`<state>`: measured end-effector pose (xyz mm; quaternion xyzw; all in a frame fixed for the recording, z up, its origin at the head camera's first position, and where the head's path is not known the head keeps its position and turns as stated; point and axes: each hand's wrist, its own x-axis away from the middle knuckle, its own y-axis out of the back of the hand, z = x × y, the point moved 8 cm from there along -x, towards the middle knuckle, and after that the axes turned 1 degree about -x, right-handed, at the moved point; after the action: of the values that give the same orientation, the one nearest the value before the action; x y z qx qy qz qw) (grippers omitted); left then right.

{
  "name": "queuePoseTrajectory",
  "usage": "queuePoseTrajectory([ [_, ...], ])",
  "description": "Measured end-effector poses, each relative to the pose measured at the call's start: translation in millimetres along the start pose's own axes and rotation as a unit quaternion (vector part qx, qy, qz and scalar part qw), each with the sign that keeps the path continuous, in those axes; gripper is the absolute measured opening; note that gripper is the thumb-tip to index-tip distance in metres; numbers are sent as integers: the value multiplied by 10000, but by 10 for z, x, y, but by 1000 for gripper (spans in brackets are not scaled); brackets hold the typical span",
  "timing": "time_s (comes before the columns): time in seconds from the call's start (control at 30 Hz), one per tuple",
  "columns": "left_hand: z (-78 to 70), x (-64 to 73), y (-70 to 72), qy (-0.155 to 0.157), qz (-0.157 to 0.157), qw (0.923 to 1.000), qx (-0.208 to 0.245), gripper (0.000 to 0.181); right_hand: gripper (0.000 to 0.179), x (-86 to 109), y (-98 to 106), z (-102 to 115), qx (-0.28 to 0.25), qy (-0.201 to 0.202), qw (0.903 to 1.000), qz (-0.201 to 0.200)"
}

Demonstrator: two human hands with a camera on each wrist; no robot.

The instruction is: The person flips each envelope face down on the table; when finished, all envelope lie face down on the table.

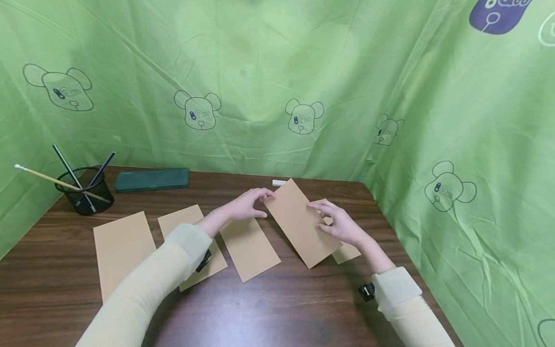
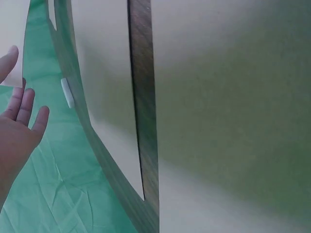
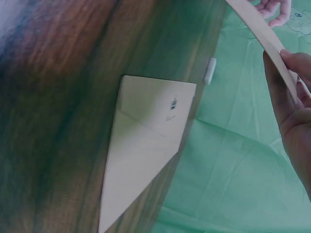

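Observation:
My right hand [image 1: 342, 226] pinches a thin brown kraft booklet [image 1: 299, 224] by its right side. Thumb and fingers lie on opposite faces of it in the right wrist view. The booklet is raised and tilted above the dark wooden table. At its upper left corner, the fingertips of my left hand [image 1: 244, 205] touch the edge, the fingers relaxed and the thumb apart. Under the raised booklet and right hand lies another booklet [image 3: 146, 131], partly hidden, a small barcode near one end. To the left rest three more booklets, the nearest one [image 1: 251, 250] below my left hand.
A black mesh pen cup [image 1: 89, 200] holding several pens and a pencil stands at the back left. Beside it lies a dark green case [image 1: 151, 180]. A small white block [image 1: 278, 183] sits at the back edge. Green curtains [image 1: 243, 96] enclose the table.

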<state>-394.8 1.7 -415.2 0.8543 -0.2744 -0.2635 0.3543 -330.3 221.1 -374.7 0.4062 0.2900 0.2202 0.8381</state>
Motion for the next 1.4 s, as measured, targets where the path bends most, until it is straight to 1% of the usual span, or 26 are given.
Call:
queuePoseTrajectory([
  [0.1, 18, 11, -24, 138, 100, 9999, -4, 60, 62, 10, -42, -79, -11, -200, 9998, 68],
  [0.23, 25, 34, -62, 282, 312, 9991, -42, 67, 66, 29, -111, -155, -18, -276, 9994, 207],
  [0.43, 44, 79, -138, 219, 622, 9967, -474, 79, 72, 56, -259, -250, -22, -447, 9974, 562],
  [0.57, 76, 116, -215, 287, 835, 9945, -568, 87, 79, 91, -380, -317, 167, -523, 9956, 760],
  [0.63, 95, 129, -263, 358, 985, 9928, -581, 91, 82, 114, -429, -332, 220, -517, 9950, 825],
  [0.7, 123, 144, -309, 439, 1130, 9902, -690, 96, 83, 134, -472, -338, 216, -517, 9945, 884],
  [0.8, 159, 159, -374, 534, 1377, 9845, -949, 102, 84, 153, -531, -361, 187, -663, 9921, 1052],
  [0.87, 177, 170, -405, 562, 1499, 9801, -1171, 104, 86, 160, -565, -384, 279, -781, 9897, 1163],
  [0.93, 184, 175, -426, 550, 1583, 9766, -1350, 104, 87, 162, -589, -401, 424, -856, 9874, 1265],
  [1.03, 187, 181, -443, 526, 1647, 9731, -1521, 103, 89, 157, -620, -422, 818, -817, 9838, 1368],
  [1.13, 179, 181, -454, 527, 1736, 9707, -1575, 102, 90, 159, -649, -435, 1026, -740, 9815, 1435],
  [1.4, 123, 185, -455, 526, 1987, 9658, -1583, 94, 86, 206, -705, -453, 1001, -781, 9800, 1532],
])
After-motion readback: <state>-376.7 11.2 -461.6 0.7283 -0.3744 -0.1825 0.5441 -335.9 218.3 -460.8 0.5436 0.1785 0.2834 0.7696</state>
